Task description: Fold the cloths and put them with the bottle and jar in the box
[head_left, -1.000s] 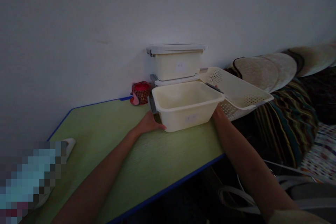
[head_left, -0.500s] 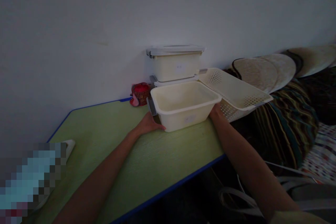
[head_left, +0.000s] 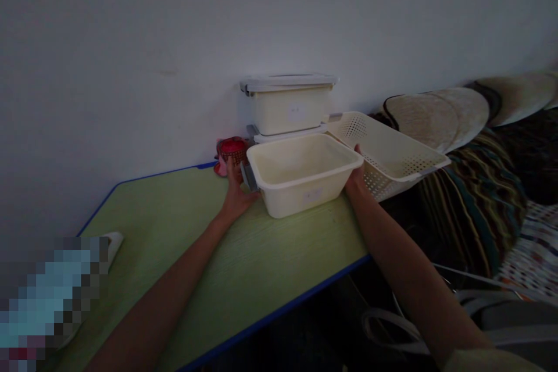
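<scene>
An empty cream plastic bin (head_left: 300,177) stands on the green table (head_left: 183,244). My left hand (head_left: 238,195) grips its left end by the grey handle. My right hand (head_left: 357,177) holds its right end, thumb up against the rim. Behind the bin, two lidded cream boxes (head_left: 290,106) are stacked against the wall. To the right, a perforated cream basket (head_left: 387,151) leans tilted beside the bin.
A small red woven pot (head_left: 231,154) sits by the wall left of the bin. A patterned blanket and cushions (head_left: 471,157) lie to the right. The table's blue front edge (head_left: 279,314) runs diagonally; a pixelated patch covers the lower left.
My left hand has moved from the bin's lower left corner up onto its left end. My right thumb now shows at the right rim. The bin has shifted slightly left.
</scene>
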Tool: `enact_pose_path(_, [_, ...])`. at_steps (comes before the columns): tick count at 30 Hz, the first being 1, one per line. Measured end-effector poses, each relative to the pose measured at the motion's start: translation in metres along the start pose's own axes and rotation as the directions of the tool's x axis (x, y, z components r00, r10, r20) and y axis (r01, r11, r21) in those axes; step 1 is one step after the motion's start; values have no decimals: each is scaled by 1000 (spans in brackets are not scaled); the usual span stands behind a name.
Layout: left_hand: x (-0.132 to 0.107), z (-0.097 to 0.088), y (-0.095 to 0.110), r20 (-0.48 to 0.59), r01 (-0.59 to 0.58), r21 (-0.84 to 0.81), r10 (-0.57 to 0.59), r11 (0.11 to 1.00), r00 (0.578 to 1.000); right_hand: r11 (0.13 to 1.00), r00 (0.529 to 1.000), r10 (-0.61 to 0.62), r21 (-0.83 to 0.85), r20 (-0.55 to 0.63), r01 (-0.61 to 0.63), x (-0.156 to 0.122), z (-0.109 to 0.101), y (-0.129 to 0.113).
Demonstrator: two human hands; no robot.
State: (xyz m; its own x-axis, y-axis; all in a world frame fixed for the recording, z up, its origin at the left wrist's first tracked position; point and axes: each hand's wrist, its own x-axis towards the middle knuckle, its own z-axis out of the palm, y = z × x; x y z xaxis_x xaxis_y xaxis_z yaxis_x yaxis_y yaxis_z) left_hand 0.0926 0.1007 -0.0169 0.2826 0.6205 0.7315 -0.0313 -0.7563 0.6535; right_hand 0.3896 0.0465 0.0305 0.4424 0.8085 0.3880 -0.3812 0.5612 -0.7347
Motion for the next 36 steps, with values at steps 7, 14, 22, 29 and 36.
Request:
enact_pose_path(7, [-3,-2,6,8,-170,258,174,951,985,974,980,157,142,118,-174,8,-14,10])
enact_pose_path(14, [-5,-1,7,57,-205,267,197,942,979,963,981,161,200,106,-179,10,-20,15])
enact_pose_path(22, [-5,-1,10,44,-146,312,140,939,989,978,990,133,155,52,-139,7,-17,-1])
enact_pose_path(29, [-5,-1,15,54,-80,286,67,955,996,991,991,113,60,64,-117,-3,-2,-16])
enact_pose_path(36, [-5,0,12,93,-133,223,115,966,989,997,996,63,35,59,-65,-9,5,-25])
